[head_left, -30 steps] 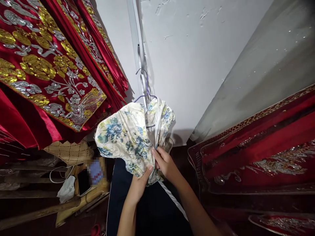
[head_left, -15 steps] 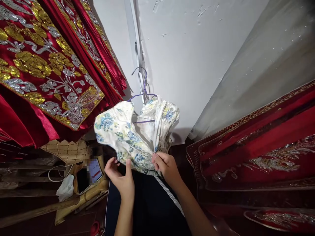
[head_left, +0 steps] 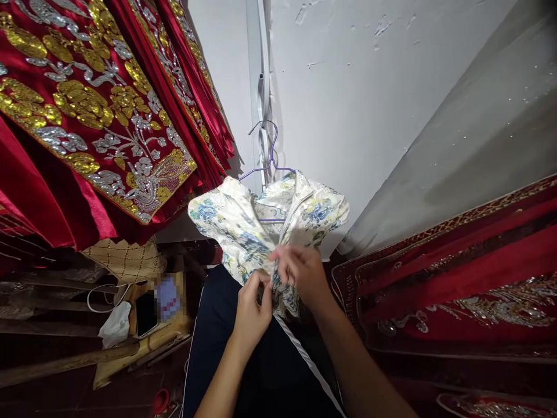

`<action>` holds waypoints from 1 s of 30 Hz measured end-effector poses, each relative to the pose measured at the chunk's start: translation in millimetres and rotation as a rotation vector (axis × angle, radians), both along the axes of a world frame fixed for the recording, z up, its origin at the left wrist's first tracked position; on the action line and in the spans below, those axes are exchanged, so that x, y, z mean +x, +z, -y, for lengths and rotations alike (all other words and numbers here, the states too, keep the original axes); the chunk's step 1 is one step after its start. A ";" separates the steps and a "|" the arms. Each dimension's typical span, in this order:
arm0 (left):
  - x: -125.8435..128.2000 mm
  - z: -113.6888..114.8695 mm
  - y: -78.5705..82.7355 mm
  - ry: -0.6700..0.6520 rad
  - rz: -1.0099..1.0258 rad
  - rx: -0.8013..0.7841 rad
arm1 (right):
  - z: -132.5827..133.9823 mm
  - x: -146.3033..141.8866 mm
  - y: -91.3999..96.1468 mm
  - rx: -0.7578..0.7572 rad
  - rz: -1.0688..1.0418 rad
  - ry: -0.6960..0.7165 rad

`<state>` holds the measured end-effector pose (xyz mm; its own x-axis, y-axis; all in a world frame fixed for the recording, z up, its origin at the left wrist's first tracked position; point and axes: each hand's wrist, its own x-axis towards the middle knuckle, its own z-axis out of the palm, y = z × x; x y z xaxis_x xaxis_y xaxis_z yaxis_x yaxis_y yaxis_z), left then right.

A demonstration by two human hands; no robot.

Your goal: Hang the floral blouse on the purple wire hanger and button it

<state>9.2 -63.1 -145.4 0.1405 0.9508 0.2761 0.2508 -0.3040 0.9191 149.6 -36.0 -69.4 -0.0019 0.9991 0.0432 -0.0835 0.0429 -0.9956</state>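
A cream garment with blue flowers (head_left: 243,223) hangs on a purple wire hanger (head_left: 270,157) against the white wall. My left hand (head_left: 251,307) pinches the garment's lower front edge from below. My right hand (head_left: 302,273), slightly blurred, grips the same front seam just beside it, fingers closed on the cloth. Both hands meet at the middle of the garment's hem. A dark blue cloth with white piping (head_left: 243,360) lies under my forearms.
Red garments with gold and silver embroidery (head_left: 87,110) hang at the upper left. More red embroidered cloth (head_left: 456,284) lies at the right. At lower left stand a phone (head_left: 150,310), a woven hat (head_left: 126,261) and wooden planks (head_left: 65,360).
My left hand has come back from the garment's left side to the middle, beside my right hand. The garment now hangs wider and flatter. The view shifted slightly right.
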 end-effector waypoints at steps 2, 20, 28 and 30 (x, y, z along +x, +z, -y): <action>1.3 -5.4 0.0 -0.014 -0.062 0.014 | -21.6 3.3 31.8 0.072 -0.076 -0.094; -1.1 -65.3 127.8 0.047 0.029 0.408 | -26.8 -9.1 82.8 0.355 0.122 -0.037; -23.5 -79.6 142.5 0.409 0.069 0.661 | -53.9 -1.2 10.4 0.268 0.230 -0.059; -42.8 -82.5 131.9 0.540 0.296 0.636 | -48.3 -0.9 -6.1 0.213 0.232 -0.026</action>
<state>-33.6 19.3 -13.5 -0.4443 0.5206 0.7291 0.2861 -0.6887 0.6662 148.7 12.3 -75.4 -0.0109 0.9675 0.2528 0.1488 0.2516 -0.9563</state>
